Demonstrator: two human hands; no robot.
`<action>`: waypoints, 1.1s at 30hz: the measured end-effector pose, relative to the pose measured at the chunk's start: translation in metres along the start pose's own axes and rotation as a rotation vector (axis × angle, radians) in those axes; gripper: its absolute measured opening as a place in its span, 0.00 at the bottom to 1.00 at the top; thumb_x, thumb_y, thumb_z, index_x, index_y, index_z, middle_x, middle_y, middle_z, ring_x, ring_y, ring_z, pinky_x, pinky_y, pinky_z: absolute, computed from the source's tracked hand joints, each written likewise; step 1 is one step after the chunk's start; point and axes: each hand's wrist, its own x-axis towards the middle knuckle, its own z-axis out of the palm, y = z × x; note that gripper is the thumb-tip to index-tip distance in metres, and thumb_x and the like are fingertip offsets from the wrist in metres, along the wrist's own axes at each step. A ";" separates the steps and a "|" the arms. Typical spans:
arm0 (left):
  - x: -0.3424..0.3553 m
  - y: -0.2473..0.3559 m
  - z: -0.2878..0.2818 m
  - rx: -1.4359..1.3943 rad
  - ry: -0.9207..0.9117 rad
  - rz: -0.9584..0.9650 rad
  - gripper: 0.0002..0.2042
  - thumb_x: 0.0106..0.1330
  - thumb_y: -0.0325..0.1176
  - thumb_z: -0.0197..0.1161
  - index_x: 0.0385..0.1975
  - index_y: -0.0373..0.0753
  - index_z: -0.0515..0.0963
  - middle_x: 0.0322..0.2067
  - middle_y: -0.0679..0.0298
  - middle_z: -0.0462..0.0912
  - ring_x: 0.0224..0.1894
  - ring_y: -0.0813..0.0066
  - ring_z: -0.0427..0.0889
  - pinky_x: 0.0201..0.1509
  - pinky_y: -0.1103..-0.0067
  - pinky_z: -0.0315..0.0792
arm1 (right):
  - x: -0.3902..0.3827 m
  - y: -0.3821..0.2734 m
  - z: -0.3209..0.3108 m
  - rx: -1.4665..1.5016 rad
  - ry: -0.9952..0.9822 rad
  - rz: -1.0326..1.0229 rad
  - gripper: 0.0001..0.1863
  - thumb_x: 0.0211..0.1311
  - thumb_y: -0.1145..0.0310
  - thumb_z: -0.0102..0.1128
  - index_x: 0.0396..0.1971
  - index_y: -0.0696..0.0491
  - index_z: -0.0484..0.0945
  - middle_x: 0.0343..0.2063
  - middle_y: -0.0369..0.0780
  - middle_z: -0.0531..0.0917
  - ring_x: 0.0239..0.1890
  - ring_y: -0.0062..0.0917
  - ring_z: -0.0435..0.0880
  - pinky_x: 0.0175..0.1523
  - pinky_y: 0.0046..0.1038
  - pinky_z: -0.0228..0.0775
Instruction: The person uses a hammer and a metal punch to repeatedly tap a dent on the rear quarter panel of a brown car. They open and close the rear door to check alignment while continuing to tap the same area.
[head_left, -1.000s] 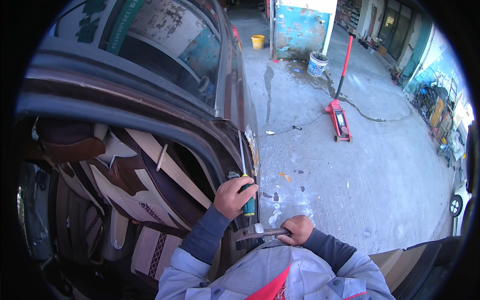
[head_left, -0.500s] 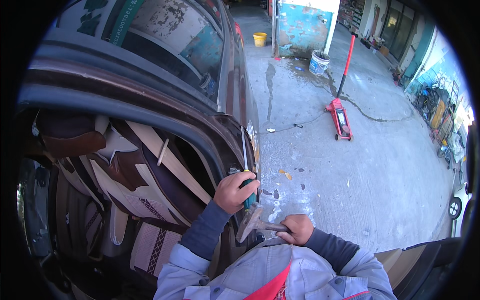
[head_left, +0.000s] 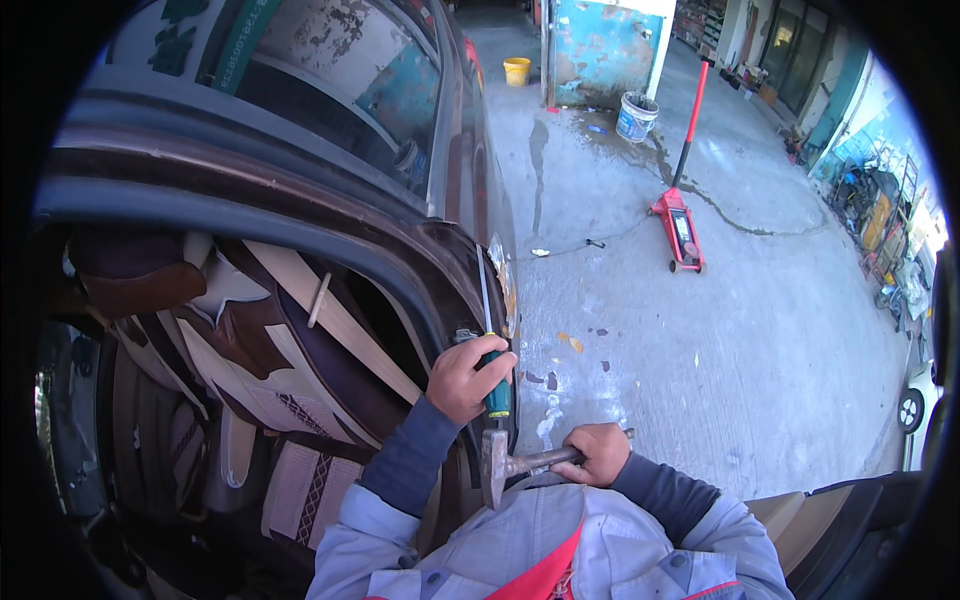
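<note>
My left hand (head_left: 470, 378) is closed around the green and yellow handle of a screwdriver (head_left: 498, 398). The screwdriver's long metal shaft points away from me along the edge of the brown car's door pillar (head_left: 455, 262), its tip by a damaged patch with bare, peeling paint (head_left: 505, 290). My right hand (head_left: 598, 453) grips the handle of a hammer (head_left: 495, 462). The worn steel hammer head hangs just on the near side of the screwdriver's butt end, with a small gap between them.
Left of me is the open doorway with a brown and cream car seat (head_left: 235, 340) and a beige seat belt (head_left: 325, 312). On the concrete floor stand a red floor jack (head_left: 682, 235), a white bucket (head_left: 636, 118) and a yellow bucket (head_left: 517, 72). Clutter (head_left: 885, 235) lines the right wall.
The hammer head has dropped away from the screwdriver's butt end toward me, baring the end of the handle. The left hand keeps its grip and has barely moved.
</note>
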 end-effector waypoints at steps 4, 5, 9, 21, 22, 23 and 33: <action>-0.002 -0.003 0.002 0.001 0.007 0.008 0.18 0.53 0.21 0.68 0.45 0.39 0.80 0.44 0.61 0.78 0.36 0.66 0.86 0.40 0.70 0.80 | -0.005 0.005 0.003 0.008 -0.100 -0.001 0.23 0.55 0.48 0.73 0.20 0.52 0.75 0.16 0.40 0.77 0.20 0.40 0.80 0.28 0.39 0.72; -0.003 -0.003 0.002 -0.026 0.001 -0.004 0.18 0.53 0.21 0.68 0.45 0.39 0.80 0.44 0.61 0.78 0.36 0.66 0.86 0.40 0.71 0.80 | -0.007 0.006 0.005 0.000 -0.124 0.006 0.24 0.55 0.48 0.73 0.20 0.52 0.75 0.16 0.40 0.77 0.20 0.40 0.80 0.28 0.39 0.72; -0.004 -0.003 0.002 -0.002 0.007 0.002 0.17 0.54 0.21 0.67 0.45 0.39 0.80 0.44 0.61 0.78 0.36 0.66 0.86 0.39 0.71 0.80 | -0.010 0.011 0.010 0.066 -0.104 0.091 0.24 0.55 0.46 0.72 0.20 0.52 0.75 0.17 0.41 0.77 0.20 0.41 0.80 0.27 0.39 0.71; -0.006 -0.004 0.001 -0.005 -0.007 0.005 0.16 0.54 0.21 0.66 0.45 0.37 0.80 0.44 0.60 0.78 0.35 0.66 0.86 0.39 0.71 0.80 | -0.009 0.008 0.009 0.050 -0.073 -0.002 0.25 0.56 0.46 0.72 0.19 0.52 0.75 0.16 0.41 0.77 0.20 0.41 0.80 0.27 0.39 0.71; -0.006 -0.004 0.001 -0.004 -0.008 0.002 0.16 0.54 0.21 0.66 0.45 0.37 0.80 0.44 0.60 0.78 0.35 0.66 0.86 0.39 0.71 0.80 | -0.008 0.007 0.010 0.040 -0.067 0.007 0.25 0.56 0.46 0.72 0.20 0.52 0.75 0.17 0.41 0.77 0.20 0.41 0.80 0.27 0.40 0.71; -0.006 -0.003 0.001 -0.028 -0.011 -0.010 0.16 0.54 0.21 0.66 0.45 0.37 0.80 0.44 0.60 0.78 0.36 0.66 0.86 0.39 0.71 0.80 | -0.008 0.006 0.011 0.026 -0.038 0.026 0.25 0.56 0.46 0.72 0.20 0.52 0.75 0.17 0.41 0.77 0.20 0.41 0.80 0.27 0.40 0.71; -0.004 -0.002 0.001 -0.003 -0.005 -0.001 0.16 0.54 0.21 0.66 0.44 0.38 0.80 0.44 0.60 0.78 0.36 0.66 0.86 0.39 0.71 0.80 | -0.004 0.010 0.005 0.026 -0.097 -0.089 0.25 0.57 0.46 0.70 0.20 0.53 0.74 0.17 0.42 0.77 0.20 0.42 0.80 0.27 0.41 0.72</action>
